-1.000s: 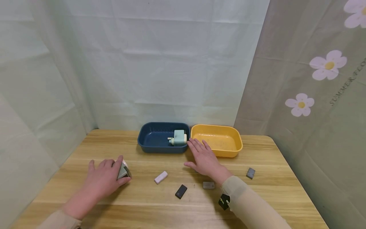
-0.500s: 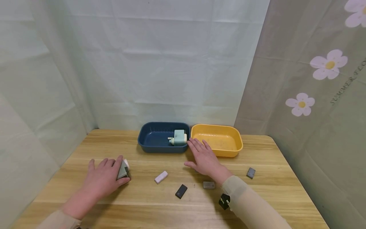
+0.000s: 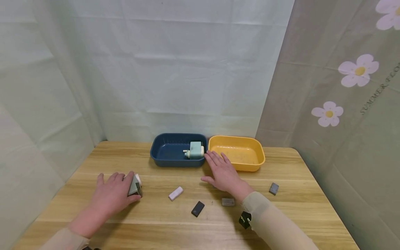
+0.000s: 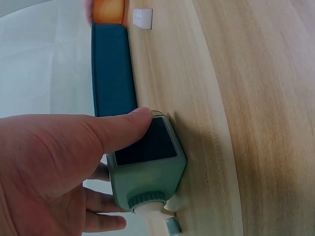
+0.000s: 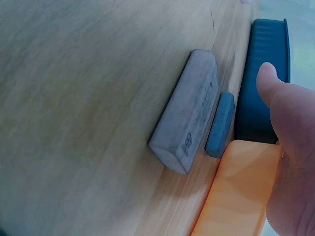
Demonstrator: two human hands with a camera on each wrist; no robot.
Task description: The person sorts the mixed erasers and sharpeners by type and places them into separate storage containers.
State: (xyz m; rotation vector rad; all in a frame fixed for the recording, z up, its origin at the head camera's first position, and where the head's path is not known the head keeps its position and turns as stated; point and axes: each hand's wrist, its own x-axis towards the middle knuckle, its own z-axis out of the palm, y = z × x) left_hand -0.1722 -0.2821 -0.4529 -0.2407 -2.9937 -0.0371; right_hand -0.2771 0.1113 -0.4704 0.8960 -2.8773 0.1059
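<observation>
In the head view, my left hand [image 3: 111, 193] grips a green pump bottle [image 3: 134, 187] on the left of the table. The left wrist view shows my thumb across the dark panel of this pump bottle [image 4: 147, 167], which lies on its side with its ribbed collar and pale neck toward the bottom of the view. My fingers are partly hidden behind it. My right hand [image 3: 223, 174] is stretched out with straight fingers at the near side of the blue tray [image 3: 167, 163] and the yellow tray [image 3: 250, 167]. A pale teal pump bottle [image 3: 196, 150] lies in the blue tray.
Small blocks lie around the table: a whitish one [image 3: 176, 193], a black one [image 3: 198, 209], a grey one [image 3: 228, 202] and a dark grey one [image 3: 274, 189]. A blue block [image 5: 220, 125] is near the trays. A black pronged object [image 3: 245, 220] sits beside my right sleeve.
</observation>
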